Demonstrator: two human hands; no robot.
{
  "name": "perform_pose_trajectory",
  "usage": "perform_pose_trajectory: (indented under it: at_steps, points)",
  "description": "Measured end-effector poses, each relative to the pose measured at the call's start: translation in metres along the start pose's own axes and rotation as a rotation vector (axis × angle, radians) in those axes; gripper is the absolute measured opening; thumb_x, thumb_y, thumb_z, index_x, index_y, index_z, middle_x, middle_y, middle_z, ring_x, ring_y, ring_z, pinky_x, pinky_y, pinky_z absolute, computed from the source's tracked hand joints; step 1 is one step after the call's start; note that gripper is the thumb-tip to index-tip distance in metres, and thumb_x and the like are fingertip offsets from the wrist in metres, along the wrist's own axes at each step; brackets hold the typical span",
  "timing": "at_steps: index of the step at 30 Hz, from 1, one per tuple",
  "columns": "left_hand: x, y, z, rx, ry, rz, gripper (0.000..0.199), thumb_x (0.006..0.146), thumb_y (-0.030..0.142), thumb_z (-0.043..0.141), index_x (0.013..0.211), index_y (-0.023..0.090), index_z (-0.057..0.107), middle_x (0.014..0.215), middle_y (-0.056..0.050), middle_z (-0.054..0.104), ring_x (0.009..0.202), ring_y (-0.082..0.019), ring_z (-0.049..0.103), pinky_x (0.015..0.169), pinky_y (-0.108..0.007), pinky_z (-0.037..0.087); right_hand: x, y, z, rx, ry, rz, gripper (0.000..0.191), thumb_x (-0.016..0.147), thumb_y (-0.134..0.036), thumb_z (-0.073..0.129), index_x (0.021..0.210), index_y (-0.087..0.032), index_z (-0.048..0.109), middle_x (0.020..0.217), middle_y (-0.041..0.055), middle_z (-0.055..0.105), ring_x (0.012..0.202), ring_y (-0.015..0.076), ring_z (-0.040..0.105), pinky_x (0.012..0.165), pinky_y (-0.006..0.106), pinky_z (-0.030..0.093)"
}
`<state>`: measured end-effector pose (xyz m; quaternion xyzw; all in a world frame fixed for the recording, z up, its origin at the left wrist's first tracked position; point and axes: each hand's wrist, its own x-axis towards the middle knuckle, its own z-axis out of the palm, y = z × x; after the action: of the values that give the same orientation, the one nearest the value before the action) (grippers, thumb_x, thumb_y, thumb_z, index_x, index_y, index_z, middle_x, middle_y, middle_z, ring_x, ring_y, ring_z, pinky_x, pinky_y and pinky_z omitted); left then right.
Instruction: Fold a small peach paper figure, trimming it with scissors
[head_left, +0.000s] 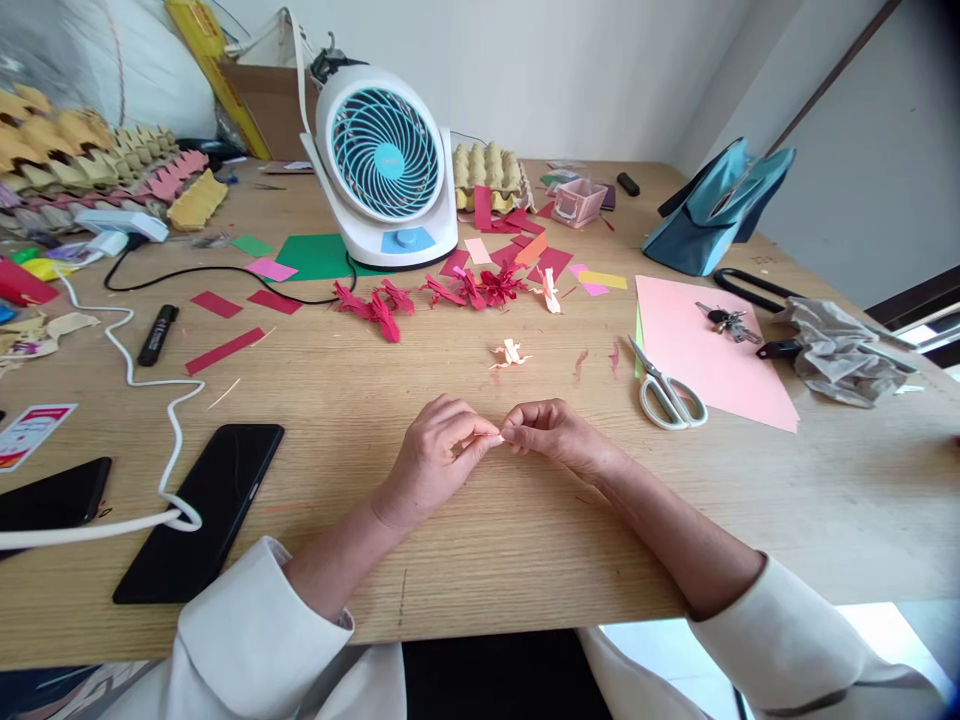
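Note:
Both hands meet over the front middle of the wooden table [480, 560]. My left hand [442, 450] pinches a small pale pink piece of paper [491, 438], mostly hidden by the fingertips. On its other side, my right hand [555, 435] has thumb and forefinger closed on the same piece. Just beyond the hands lies a pale pink twisted paper figure [511, 353]. Farther back, crimson twisted paper pieces [382, 305] lie in a row, with another pale one [551, 290] at the right end. White-handled scissors [667, 390] rest to the right, partly on pink paper sheets [712, 350].
A white fan [388, 160] stands at the back beside egg cartons [491, 175]. Phones [202, 510], a white cable [176, 430] and a black marker [158, 335] lie left. Keys [727, 322] and a blue bag [712, 215] are right. Red paper strips [225, 350] are scattered about.

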<state>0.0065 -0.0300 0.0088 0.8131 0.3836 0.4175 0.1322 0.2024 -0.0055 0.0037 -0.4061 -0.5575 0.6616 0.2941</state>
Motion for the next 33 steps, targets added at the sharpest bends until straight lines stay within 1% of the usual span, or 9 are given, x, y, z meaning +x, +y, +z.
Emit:
perform_pose_trajectory:
  at_steps: [4,8,12,15,19,22,26,30,33]
  points:
    - [0.0021,0.0018,-0.0019,-0.099,-0.032,-0.067,0.013,0.088,0.021,0.066,0.075,0.018,0.066,0.072,-0.001,0.067,0.072,-0.014,0.058,0.072,-0.028,0.045,0.0,0.001,-0.0007,0.026,-0.007,-0.008,0.039,0.067,-0.052,0.08,0.07,-0.015,0.067,0.061,-0.002,0.058,0.06,0.0101,0.047,0.062,0.026,0.035]
    - [0.0016,0.0008,-0.0026,-0.181,-0.06,-0.181,0.001,0.085,0.02,0.069,0.086,0.019,0.07,0.074,0.001,0.07,0.072,-0.013,0.063,0.074,-0.026,0.048,-0.0009,-0.0008,0.0,0.097,-0.011,-0.005,0.035,0.068,-0.049,0.08,0.073,-0.016,0.069,0.064,-0.0019,0.059,0.062,0.0101,0.048,0.065,0.026,0.037]
    - [-0.0009,-0.0008,-0.0018,-0.223,-0.044,-0.263,0.009,0.082,0.021,0.072,0.091,0.02,0.071,0.082,0.001,0.072,0.074,-0.012,0.066,0.074,-0.023,0.049,-0.0022,-0.0034,0.0005,0.113,-0.009,0.022,0.038,0.067,-0.052,0.079,0.074,-0.015,0.07,0.064,-0.0016,0.058,0.061,0.01,0.048,0.064,0.025,0.037]
    - [-0.0015,-0.0001,-0.0018,-0.212,-0.036,-0.284,0.008,0.082,0.023,0.072,0.09,0.02,0.071,0.081,0.002,0.072,0.073,-0.012,0.066,0.073,-0.022,0.049,-0.0027,-0.0041,0.0011,0.099,0.006,0.06,0.041,0.066,-0.055,0.079,0.072,-0.015,0.069,0.062,-0.0013,0.058,0.06,0.01,0.048,0.061,0.025,0.035]
    - [-0.0004,0.0013,-0.0023,-0.208,-0.03,-0.285,0.009,0.081,0.023,0.073,0.089,0.02,0.07,0.079,0.002,0.072,0.071,-0.011,0.065,0.072,-0.022,0.048,-0.0025,-0.0047,0.0027,0.077,0.028,0.073,0.042,0.064,-0.055,0.08,0.069,-0.015,0.068,0.061,-0.0018,0.057,0.059,0.0093,0.046,0.06,0.025,0.034]
    - [0.0009,0.0013,-0.0023,-0.226,-0.052,-0.241,0.004,0.083,0.022,0.071,0.081,0.02,0.069,0.071,0.003,0.069,0.069,-0.011,0.064,0.074,-0.024,0.048,-0.0023,-0.006,0.0039,0.088,0.035,0.077,0.041,0.063,-0.054,0.08,0.068,-0.015,0.068,0.061,-0.0018,0.057,0.059,0.0092,0.046,0.061,0.025,0.035]
    - [0.0012,0.0016,-0.0013,-0.263,-0.068,-0.205,0.012,0.086,0.023,0.068,0.075,0.019,0.068,0.064,0.003,0.066,0.068,-0.013,0.061,0.075,-0.027,0.047,-0.0025,-0.0063,0.0041,0.118,0.035,0.086,0.038,0.062,-0.05,0.081,0.069,-0.015,0.069,0.062,-0.0019,0.058,0.059,0.0094,0.047,0.062,0.025,0.036]
    - [-0.0015,0.0048,0.0005,-0.206,-0.023,-0.202,0.01,0.088,0.023,0.066,0.078,0.02,0.068,0.069,0.0,0.067,0.071,-0.015,0.06,0.073,-0.03,0.046,-0.003,-0.0045,0.0038,0.129,0.039,0.083,0.036,0.065,-0.049,0.079,0.07,-0.015,0.068,0.062,-0.002,0.058,0.06,0.0095,0.047,0.062,0.025,0.036]
    - [-0.0038,0.0086,0.0014,-0.078,0.006,-0.144,0.009,0.089,0.023,0.065,0.081,0.02,0.069,0.077,-0.001,0.069,0.076,-0.016,0.059,0.074,-0.031,0.045,-0.003,-0.0033,0.0046,0.106,0.043,0.05,0.036,0.065,-0.05,0.08,0.069,-0.016,0.068,0.062,-0.0025,0.057,0.06,0.0095,0.046,0.063,0.025,0.035]
